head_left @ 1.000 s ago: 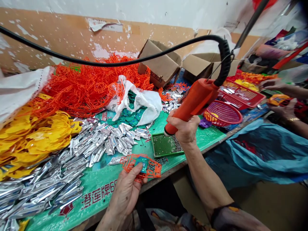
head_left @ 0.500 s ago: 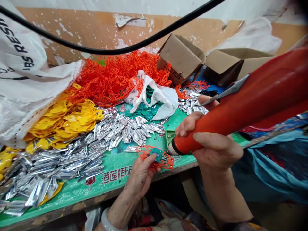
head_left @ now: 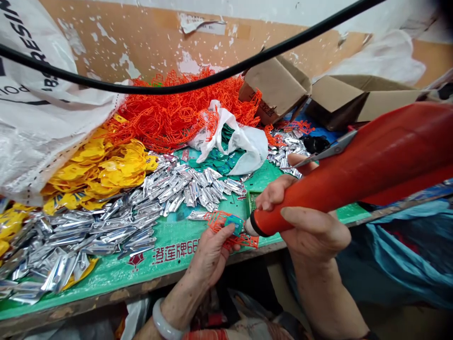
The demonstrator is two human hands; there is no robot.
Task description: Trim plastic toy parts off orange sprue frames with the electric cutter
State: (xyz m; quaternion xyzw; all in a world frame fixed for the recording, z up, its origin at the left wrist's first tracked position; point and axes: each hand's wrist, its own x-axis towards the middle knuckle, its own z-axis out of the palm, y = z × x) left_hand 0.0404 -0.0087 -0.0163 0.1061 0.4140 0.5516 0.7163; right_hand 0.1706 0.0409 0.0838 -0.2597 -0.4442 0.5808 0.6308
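Observation:
My left hand pinches an orange plastic lattice frame with a small teal plastic piece on it, thumb on the teal piece. My right hand is wrapped round a thick red power screwdriver with a grey metal lever along its top. Its pale tip meets the right end of the teal piece; whether a screw is under it is hidden. A silver plastic piece touches or lies just beyond the frame's left end. Behind the tip stands a small green mesh tray, partly covered by my right fingers.
Heaps of silver pieces, yellow pieces and orange frames cover the left and back. A white bag spills teal pieces. Cardboard boxes stand behind. A black cable crosses in front. The table edge is near.
The screwdriver tip has moved onto the right end of the teal piece, and the tool has tilted flatter. My left hand keeps its hold. The whole view has shifted slightly.

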